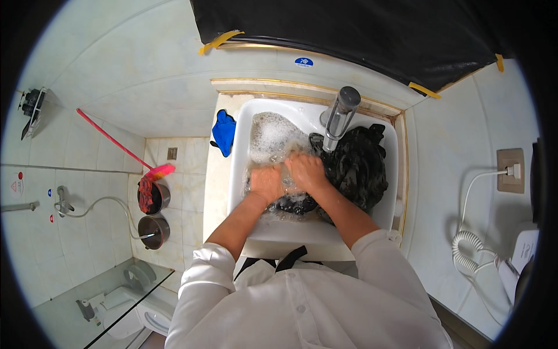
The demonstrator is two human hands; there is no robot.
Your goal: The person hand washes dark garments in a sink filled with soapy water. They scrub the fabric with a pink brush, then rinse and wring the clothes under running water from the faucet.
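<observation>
Both of my hands are down in the soapy water of a white washbasin (pixel 236 200). My left hand (pixel 267 181) is closed, its knuckles up and its fingertips lost in the suds. Close beside it my right hand (pixel 305 170) is also curled shut. Wet black cloth (pixel 296 203) shows in the water just below them, and both hands appear to grip it; the fingers' undersides are hidden. A larger heap of wet black cloth (pixel 360 168) lies on the right side of the basin, next to my right forearm. White foam (pixel 279 136) floats at the far left.
A chrome tap (pixel 339 119) rises at the basin's back rim, over the cloth. On the counter's left lies a blue cloth (pixel 224 132). Two buckets (pixel 154 232) and a pink-handled broom (pixel 113 138) stand left. A coiled-cord hair dryer (pixel 514 270) hangs right.
</observation>
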